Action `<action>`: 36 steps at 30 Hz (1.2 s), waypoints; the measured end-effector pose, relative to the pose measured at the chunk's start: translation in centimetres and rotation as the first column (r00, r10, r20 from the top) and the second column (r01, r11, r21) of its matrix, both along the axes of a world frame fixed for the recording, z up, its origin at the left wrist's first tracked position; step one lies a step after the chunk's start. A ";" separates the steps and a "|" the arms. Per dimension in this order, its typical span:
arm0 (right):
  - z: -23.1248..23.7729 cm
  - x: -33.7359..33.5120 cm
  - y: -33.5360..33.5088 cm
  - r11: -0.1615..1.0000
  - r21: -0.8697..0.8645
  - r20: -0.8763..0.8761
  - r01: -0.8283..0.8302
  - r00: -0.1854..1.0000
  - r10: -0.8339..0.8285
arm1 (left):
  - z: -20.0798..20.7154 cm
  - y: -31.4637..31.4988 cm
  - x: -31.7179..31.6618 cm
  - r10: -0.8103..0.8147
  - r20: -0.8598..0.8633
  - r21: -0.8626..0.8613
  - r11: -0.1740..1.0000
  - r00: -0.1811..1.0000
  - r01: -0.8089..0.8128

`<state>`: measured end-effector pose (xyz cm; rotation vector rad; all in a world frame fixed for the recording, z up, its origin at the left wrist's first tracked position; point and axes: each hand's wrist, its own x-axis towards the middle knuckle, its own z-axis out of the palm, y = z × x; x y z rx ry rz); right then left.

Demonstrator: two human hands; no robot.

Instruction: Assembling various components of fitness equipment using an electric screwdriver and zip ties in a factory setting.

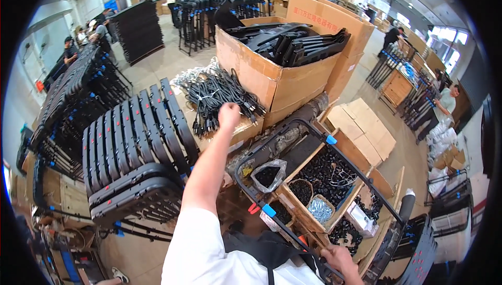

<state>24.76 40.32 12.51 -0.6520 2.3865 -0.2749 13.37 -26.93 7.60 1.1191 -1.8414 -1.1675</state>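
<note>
My left hand (229, 115) reaches forward over a heap of black power cables (214, 92) on a cardboard box. Its fingers are closed on the cables at the near side of the heap; exactly how many strands are in them is hidden. Low on the right, my right hand (340, 260) is curled at the near side of a black tubular frame (254, 200) with blue clips, and its fingers appear closed round the tube. Inside the frame stands an open parts box (314, 227) with small black parts, silver screws (319, 210) and a clear plastic bag (269, 175).
A big cardboard carton (253, 68) full of black plastic parts stands just beyond the cables. Folded black frames (138, 128) are stacked at my left. A cardboard flap (366, 130) lies right of the parts box. Several people work farther back.
</note>
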 end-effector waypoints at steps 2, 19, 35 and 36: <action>0.9 2.7 -0.1 0.993 0.035 -0.067 0.110 0.992 -0.108 | 0.4 -4.7 -3.0 0.038 0.111 0.100 0.994 0.993 -0.049; -2.9 7.2 -3.0 0.823 0.340 -0.540 0.455 0.811 -0.226 | 1.8 -15.1 -10.9 -0.229 0.462 0.249 0.961 0.857 0.122; -2.0 7.6 -3.2 0.837 0.252 -0.405 0.485 0.839 -0.364 | 21.5 -9.6 -4.5 -0.123 -0.753 -0.316 0.930 0.646 -0.191; -1.1 8.0 -3.8 0.899 0.184 -0.463 0.397 0.842 -0.277 | 23.3 -8.2 -2.9 -0.200 -0.792 -0.297 0.952 0.577 -0.077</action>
